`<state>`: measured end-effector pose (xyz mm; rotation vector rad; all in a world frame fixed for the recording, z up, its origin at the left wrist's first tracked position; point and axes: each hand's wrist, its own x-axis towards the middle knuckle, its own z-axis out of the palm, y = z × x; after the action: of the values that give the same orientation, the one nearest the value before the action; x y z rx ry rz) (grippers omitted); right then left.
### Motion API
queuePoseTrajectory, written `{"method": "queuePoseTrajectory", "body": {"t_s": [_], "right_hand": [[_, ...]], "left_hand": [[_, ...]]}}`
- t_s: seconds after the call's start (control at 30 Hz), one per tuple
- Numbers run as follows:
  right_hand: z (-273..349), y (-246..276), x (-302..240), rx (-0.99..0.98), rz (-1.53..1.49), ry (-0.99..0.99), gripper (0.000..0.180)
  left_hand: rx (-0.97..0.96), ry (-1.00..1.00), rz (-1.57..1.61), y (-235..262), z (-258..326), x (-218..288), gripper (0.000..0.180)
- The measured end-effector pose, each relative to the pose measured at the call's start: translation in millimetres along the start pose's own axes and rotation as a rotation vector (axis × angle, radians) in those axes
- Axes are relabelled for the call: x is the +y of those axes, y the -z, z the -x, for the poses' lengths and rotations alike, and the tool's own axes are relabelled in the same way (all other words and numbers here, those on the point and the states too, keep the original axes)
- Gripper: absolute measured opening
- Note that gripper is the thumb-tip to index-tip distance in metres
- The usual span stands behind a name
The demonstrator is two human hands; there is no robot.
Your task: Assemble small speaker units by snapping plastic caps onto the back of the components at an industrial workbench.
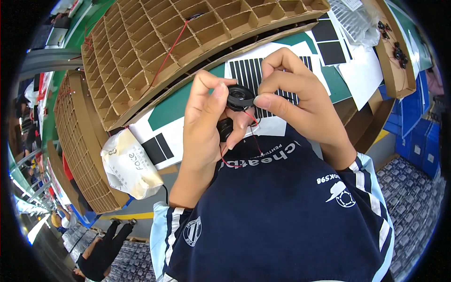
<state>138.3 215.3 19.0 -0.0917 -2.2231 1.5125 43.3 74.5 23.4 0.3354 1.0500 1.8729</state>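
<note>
Both hands are up close over the green bench (174,105), and between them sits a small round black speaker (240,97), the landmark here. The left hand (204,124) comes at the speaker from its left side, thumb and forefinger closed on its rim, while its lower fingers (237,134) curl around a second dark round part (225,128) just below the speaker. The right hand (300,101) meets the speaker from its right, thumb and forefinger pinched together on its edge (there may be a small pale piece under the thumb, too small to tell). Thin red wires (256,136) drop from below the speaker and loop across the navy apron (282,211). Behind the speaker lies a white sheet with black stripes (246,70), flat on the bench. Farther behind and to the speaker's left, a cardboard divider tray (155,42) of square cells rests tilted, a red wire running over it. Well to the lower left of the speaker, a crumpled pale bag (127,164) sits beside another cardboard grid (80,136).
</note>
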Motion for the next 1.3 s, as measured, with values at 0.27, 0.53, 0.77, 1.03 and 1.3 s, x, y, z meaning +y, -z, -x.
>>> {"method": "queuePoseTrajectory", "body": {"t_s": [0.27,0.53,0.77,1.03,1.3], "right_hand": [[0.5,4.7,-1.9,-0.142,0.160,-0.030,0.013],[0.3,4.4,-4.2,-0.074,0.446,0.035,0.020],[0.0,0.9,9.6,-0.070,-0.102,-0.027,0.014],[-0.8,6.7,6.2,-0.095,-0.089,0.025,0.012],[1.2,8.5,7.7,-0.121,-0.038,-0.023,0.014]], "left_hand": [[0.090,0.025,-0.156,-5.2,-2.9,-4.6,0.016],[-0.033,0.045,-0.137,-2.3,-2.1,-4.0,0.023],[-0.021,-0.006,-0.138,-6.5,-3.6,-2.0,0.027],[0.131,-0.086,-0.244,-2.6,-6.4,-1.0,0.024],[0.126,-0.121,-0.208,-1.1,-7.0,-5.4,0.024]]}}
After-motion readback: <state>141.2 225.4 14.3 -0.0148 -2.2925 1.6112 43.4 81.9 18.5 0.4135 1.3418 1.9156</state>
